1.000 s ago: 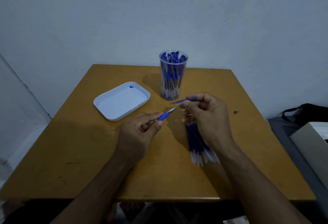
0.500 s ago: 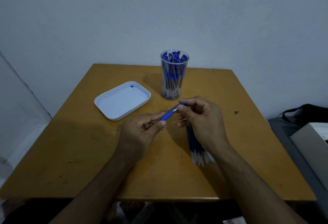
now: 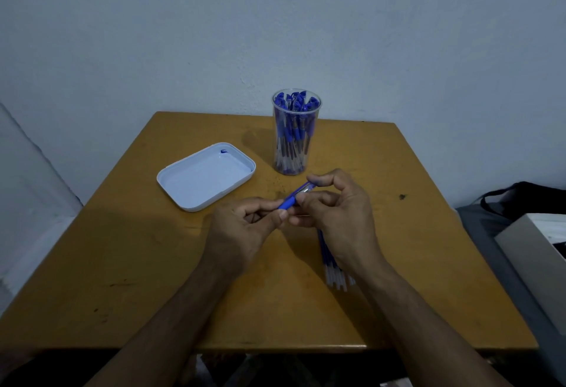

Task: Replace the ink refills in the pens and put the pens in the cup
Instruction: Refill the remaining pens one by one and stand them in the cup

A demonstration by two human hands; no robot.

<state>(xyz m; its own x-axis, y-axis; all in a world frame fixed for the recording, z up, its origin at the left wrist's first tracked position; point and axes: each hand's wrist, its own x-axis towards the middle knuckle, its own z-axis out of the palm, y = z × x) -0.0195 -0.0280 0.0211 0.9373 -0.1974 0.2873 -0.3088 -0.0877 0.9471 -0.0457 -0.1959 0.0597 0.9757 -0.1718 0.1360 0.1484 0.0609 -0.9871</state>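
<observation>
Head view, the only one to go by, looks down on a wooden bench (image 3: 122, 264) where the two hands meet just in front of a clear cup (image 3: 296, 135) already packed with blue pens. The left hand (image 3: 245, 227) pinches the blue grip end of a pen (image 3: 295, 198), steadying it so its tip points up and away toward the cup. The right hand (image 3: 337, 212) curls its fingertips round the pen's far end, seemingly seating the tip over a refill, though the joint is too small to read. Beneath the right wrist lies a bundle of refills (image 3: 332, 267), kept close for the next pick. A white tray (image 3: 171, 184) sits to the left of the cup, apart from it, probably meant for spent parts.
</observation>
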